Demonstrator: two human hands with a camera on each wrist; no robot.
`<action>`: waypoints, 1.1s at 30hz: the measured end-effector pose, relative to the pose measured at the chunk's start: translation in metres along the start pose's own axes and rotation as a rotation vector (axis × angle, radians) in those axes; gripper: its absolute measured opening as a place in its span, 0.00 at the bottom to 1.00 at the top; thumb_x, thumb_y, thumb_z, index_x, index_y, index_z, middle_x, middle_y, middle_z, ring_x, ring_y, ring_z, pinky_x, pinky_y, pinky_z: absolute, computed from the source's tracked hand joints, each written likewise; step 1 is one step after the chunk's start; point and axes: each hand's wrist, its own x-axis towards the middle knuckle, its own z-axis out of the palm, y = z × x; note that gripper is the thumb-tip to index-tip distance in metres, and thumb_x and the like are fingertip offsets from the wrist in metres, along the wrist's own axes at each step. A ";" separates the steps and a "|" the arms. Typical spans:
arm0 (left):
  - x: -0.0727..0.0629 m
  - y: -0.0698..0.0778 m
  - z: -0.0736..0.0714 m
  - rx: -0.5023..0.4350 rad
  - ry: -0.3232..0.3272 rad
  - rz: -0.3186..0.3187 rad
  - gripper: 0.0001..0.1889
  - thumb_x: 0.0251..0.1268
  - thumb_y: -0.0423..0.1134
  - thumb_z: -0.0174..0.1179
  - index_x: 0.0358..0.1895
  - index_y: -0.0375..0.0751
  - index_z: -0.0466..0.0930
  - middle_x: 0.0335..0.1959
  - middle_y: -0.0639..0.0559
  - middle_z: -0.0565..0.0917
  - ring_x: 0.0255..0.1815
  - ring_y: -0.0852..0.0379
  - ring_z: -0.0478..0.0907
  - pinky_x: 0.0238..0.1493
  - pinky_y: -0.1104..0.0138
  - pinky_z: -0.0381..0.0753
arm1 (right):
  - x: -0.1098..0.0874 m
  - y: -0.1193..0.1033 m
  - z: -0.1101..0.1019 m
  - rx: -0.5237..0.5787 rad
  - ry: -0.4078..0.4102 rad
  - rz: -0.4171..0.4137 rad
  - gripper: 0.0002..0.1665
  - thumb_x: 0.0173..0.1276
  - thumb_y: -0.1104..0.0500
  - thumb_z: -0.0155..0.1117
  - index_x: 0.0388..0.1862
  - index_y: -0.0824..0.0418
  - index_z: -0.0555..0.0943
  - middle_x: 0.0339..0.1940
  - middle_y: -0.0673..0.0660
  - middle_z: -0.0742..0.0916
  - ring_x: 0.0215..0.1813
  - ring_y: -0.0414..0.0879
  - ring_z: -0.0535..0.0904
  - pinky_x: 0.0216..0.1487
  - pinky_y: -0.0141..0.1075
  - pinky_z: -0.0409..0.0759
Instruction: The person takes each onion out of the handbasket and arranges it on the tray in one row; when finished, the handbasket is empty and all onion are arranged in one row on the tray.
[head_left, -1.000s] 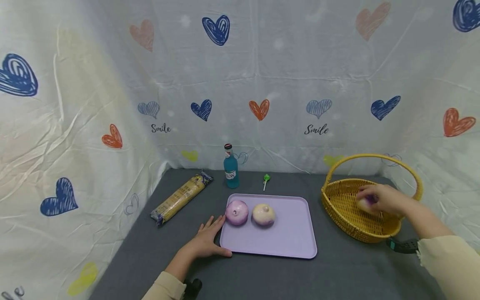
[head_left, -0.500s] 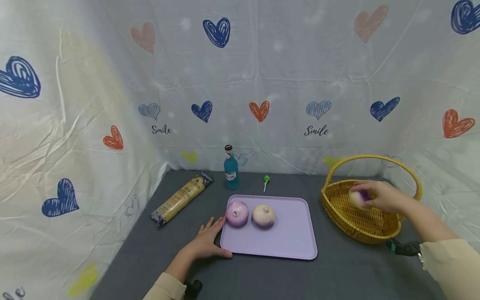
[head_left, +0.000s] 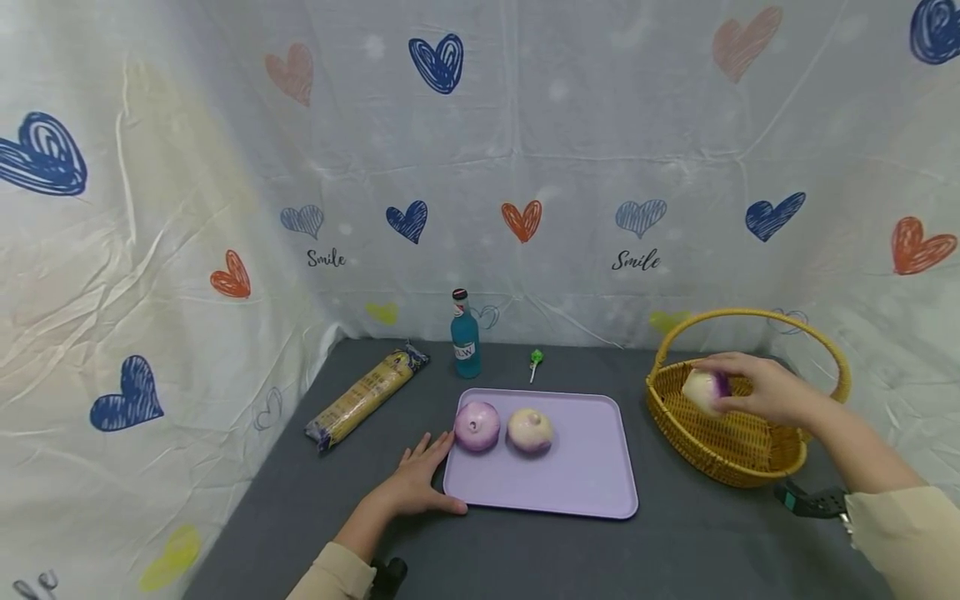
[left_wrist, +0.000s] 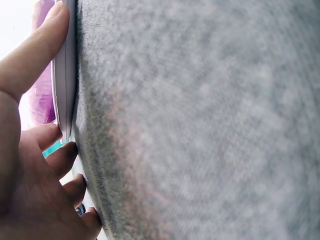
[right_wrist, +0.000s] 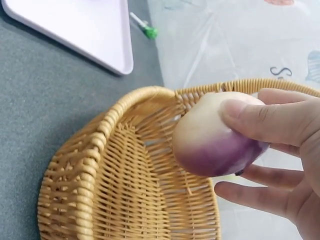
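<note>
Over the basket, my right hand (head_left: 765,390) pinches a white-and-purple onion (right_wrist: 220,135) between thumb and fingers; its purple side faces down in the right wrist view. Beneath it, the yellow wicker basket (head_left: 701,457) stands at the right. My left hand (head_left: 412,483) lies spread at the left edge of the lilac tray (head_left: 577,467), thumb (left_wrist: 47,37) and index fingertip touching its rim. A purple onion (head_left: 477,426) and a pale onion with a purple underside (head_left: 529,431) sit side by side on the tray's left half.
Behind the tray stand a blue bottle (head_left: 465,342) and, lying flat, a green lollipop (head_left: 536,360). A long yellow packet (head_left: 367,396) lies at the back left. A heart-printed curtain (head_left: 570,292) encloses the grey tabletop (head_left: 570,558).
My right hand has lifted the onion from inside the basket, up and leftward toward its left rim. The left hand has stayed at the tray's edge.
</note>
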 end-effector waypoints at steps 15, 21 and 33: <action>0.001 0.002 0.000 -0.003 -0.003 -0.014 0.64 0.44 0.66 0.76 0.82 0.44 0.49 0.83 0.43 0.53 0.84 0.35 0.38 0.78 0.35 0.36 | 0.005 -0.019 0.003 -0.006 0.061 -0.063 0.32 0.52 0.55 0.83 0.58 0.55 0.85 0.59 0.59 0.86 0.56 0.58 0.83 0.45 0.40 0.85; 0.001 0.002 -0.001 -0.001 -0.005 -0.016 0.63 0.45 0.65 0.76 0.82 0.43 0.50 0.83 0.44 0.53 0.84 0.35 0.38 0.78 0.35 0.37 | 0.010 -0.030 0.003 0.044 0.025 -0.047 0.31 0.56 0.52 0.80 0.61 0.53 0.84 0.61 0.60 0.85 0.58 0.61 0.82 0.49 0.49 0.86; 0.001 0.002 -0.001 0.003 -0.003 -0.009 0.64 0.44 0.65 0.76 0.82 0.43 0.50 0.83 0.44 0.53 0.83 0.35 0.39 0.78 0.34 0.38 | 0.022 -0.045 0.019 0.155 0.039 -0.129 0.31 0.54 0.55 0.82 0.58 0.58 0.85 0.58 0.62 0.85 0.55 0.61 0.83 0.47 0.40 0.87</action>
